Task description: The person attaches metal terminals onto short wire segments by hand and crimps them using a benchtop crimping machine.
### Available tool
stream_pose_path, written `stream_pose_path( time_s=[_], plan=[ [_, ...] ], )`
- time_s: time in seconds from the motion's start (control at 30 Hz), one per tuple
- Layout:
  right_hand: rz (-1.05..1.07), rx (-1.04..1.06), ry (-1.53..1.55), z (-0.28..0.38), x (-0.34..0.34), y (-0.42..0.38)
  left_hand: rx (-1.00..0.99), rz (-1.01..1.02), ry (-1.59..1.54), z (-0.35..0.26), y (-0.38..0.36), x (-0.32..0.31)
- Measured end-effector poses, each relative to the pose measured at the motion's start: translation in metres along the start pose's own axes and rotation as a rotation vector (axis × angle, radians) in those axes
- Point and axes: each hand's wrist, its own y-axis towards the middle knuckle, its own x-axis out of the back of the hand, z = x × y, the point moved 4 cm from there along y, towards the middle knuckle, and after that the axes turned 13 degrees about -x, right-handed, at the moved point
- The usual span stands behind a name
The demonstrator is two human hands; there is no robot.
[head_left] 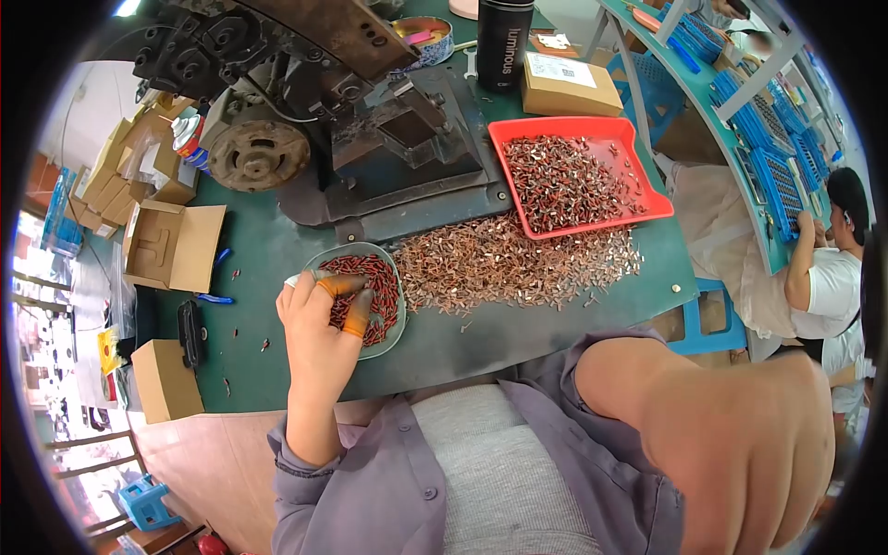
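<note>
In the head view, the person's left hand point(319, 319) reaches over a pale bowl point(401, 319) near the front edge of the green table point(444, 350), its bent fingers dipping among the small red parts point(377, 270) that lie inside. Orange covers with dark tips point(354, 319) sit on the thumb and a finger; these two are close together, and whether they pinch a part cannot be told. The right hand point(740, 449) is well apart from the bowl, large and slightly blurred near the camera at the lower right, back turned up and fingers curled downward; its palm is hidden, so whether it grasps anything cannot be told. Just right of the bowl, a loose spread of small coppery pieces point(518, 268) lies directly on the table, reaching to the red tray point(657, 205), which holds a heap of similar red and metallic pieces point(560, 180). Behind the bowl stands a dark, heavy machine point(407, 190). A black bottle point(504, 46) and a closed carton point(566, 91) stand beyond the tray. To the left, an open cardboard box point(196, 245) rests near a black object point(190, 335). At the far right, another person point(832, 282) sits by a bench with blue trays point(775, 190).
</note>
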Motion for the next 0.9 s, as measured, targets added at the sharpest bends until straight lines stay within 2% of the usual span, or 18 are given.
stream_pose_path(
  time_s=[0.1,0.17,0.3,0.33,0.4,0.53,0.9],
  plan=[
    [-0.023,-0.105,0.013,0.005,0.003,0.035,0.0,0.008,-0.042,-0.003,-0.005,0.0],
    [-0.059,-0.173,0.022,-0.003,0.001,-0.005,-0.001,0.019,-0.085,-0.004,-0.004,-0.003],
    [-0.089,-0.284,0.056,-0.011,-0.003,-0.015,0.01,0.019,-0.091,-0.009,-0.006,-0.003],
    [-0.096,-0.264,0.067,-0.004,0.004,0.016,0.006,0.015,-0.096,-0.009,-0.006,-0.003],
    [-0.105,-0.227,0.085,-0.008,0.005,-0.004,0.005,0.009,-0.103,-0.01,-0.006,-0.003],
    [-0.121,-0.152,0.122,-0.007,0.002,0.018,-0.008,0.021,-0.119,-0.011,-0.007,-0.005],
    [-0.152,0.08,0.224,-0.005,0.022,-0.004,-0.028,0.005,-0.11,-0.01,-0.01,-0.01]
  ],
)
